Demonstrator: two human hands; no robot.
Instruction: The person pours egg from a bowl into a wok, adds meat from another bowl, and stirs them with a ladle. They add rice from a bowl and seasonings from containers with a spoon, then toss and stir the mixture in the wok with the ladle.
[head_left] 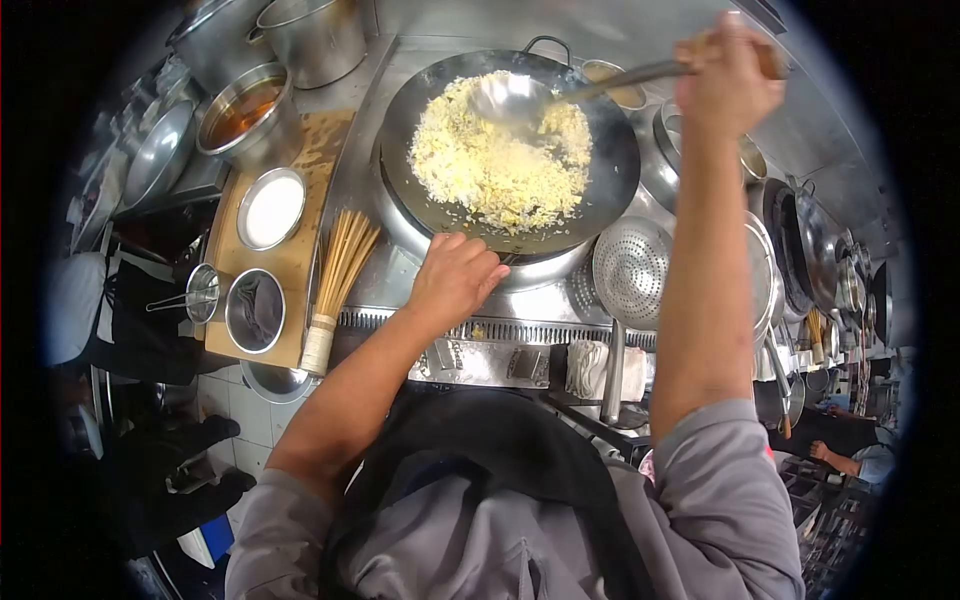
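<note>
A large dark wok (612,180) sits on the stove, filled with yellow and white fried rice (500,180) that looks mixed with egg. At its near rim my left hand (455,275) is closed; the exact spot it grips is hidden under the fingers. My right hand (728,82) is raised on the far right, wrapped around the handle end of a metal ladle (510,100). The ladle's round bowl rests over the rice in the far part of the wok.
Right of the wok lies a perforated skimmer (632,270). To the left stand a bamboo brush (340,270), a bowl of white contents (271,210), a pot of reddish-brown liquid (245,115) and a small metal container (256,310). Another person's arm (838,460) shows far right.
</note>
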